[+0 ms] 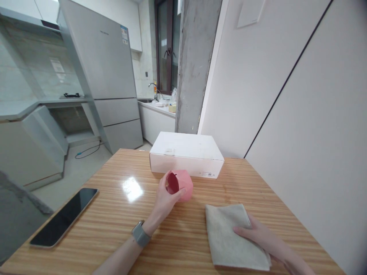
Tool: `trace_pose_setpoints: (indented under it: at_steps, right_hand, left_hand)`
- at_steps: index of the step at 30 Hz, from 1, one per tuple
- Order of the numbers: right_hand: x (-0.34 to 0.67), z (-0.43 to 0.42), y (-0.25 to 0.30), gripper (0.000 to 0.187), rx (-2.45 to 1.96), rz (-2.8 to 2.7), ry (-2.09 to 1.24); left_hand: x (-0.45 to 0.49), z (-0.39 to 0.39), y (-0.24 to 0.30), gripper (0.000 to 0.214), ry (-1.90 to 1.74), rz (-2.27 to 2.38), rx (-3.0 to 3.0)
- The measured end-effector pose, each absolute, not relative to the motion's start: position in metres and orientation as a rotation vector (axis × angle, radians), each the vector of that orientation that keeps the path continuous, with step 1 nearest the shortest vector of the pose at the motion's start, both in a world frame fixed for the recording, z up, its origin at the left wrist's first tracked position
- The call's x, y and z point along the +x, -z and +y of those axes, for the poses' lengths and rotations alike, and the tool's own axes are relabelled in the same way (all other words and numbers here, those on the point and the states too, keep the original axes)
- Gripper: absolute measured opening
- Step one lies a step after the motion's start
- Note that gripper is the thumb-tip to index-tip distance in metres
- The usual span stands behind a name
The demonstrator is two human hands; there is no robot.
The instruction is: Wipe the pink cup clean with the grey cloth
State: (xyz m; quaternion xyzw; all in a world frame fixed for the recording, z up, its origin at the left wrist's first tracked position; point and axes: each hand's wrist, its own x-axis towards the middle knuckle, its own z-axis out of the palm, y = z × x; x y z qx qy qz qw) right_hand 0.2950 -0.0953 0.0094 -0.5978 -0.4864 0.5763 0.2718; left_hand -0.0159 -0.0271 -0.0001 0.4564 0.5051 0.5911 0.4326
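A pink faceted cup-like container point(185, 182) is tilted on its side, its open mouth turned to the left and toward me. My left hand point(169, 193) is closed around its rim, with the thumb on the near side and fingers on the far side. At the lower right, a folded grey cloth point(226, 233) is gripped at its right edge by my right hand point(254, 231), thumb on top and the other fingers hidden beneath. The cloth is over the wooden table point(120, 221); I cannot tell whether it is fully resting there.
Behind the pink container stands a closed white box point(186, 164). A black-screened phone point(65, 217) lies along the table's left side. A white wall point(301, 126) borders the table on the right. Beyond the far edge are a fridge point(114, 76) and a sink counter point(157, 114).
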Motion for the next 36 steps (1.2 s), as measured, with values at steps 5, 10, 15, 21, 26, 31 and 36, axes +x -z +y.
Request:
trace_pose_setpoints:
  at_steps: [5, 10, 15, 21, 26, 31, 36]
  right_hand:
    - [0.306, -0.098, 0.003, 0.068, -1.975, -1.632, -0.765]
    - [0.314, -0.107, 0.015, 0.060, -2.098, -1.686, -0.533]
    - [0.324, -0.112, 0.018, 0.044, -2.107, -1.697, -0.448]
    - [0.335, -0.118, 0.018, 0.033, -2.176, -1.725, -0.461]
    - [0.342, -0.126, 0.016, 0.035, -2.205, -1.629, -0.414]
    - [0.351, -0.141, 0.014, 0.042, -2.174, -1.452, -0.262]
    - [0.349, -0.157, 0.015, 0.048, -2.156, -1.268, -0.234]
  left_hand:
    - [-0.012, -0.030, 0.003, 0.081, -1.424, 1.274, 1.213]
    - [-0.011, -0.031, 0.005, 0.084, -1.436, 1.262, 1.249]
    - [-0.008, -0.033, 0.005, 0.084, -1.411, 1.249, 1.268]
    - [0.005, -0.037, 0.000, 0.080, -1.404, 1.207, 1.317]
    - [0.022, -0.036, -0.004, 0.078, -1.357, 1.139, 1.422]
    - [0.052, -0.029, -0.018, 0.087, -1.313, 1.095, 1.643]
    - [0.092, -0.012, -0.038, 0.092, -0.939, 1.139, 2.038]
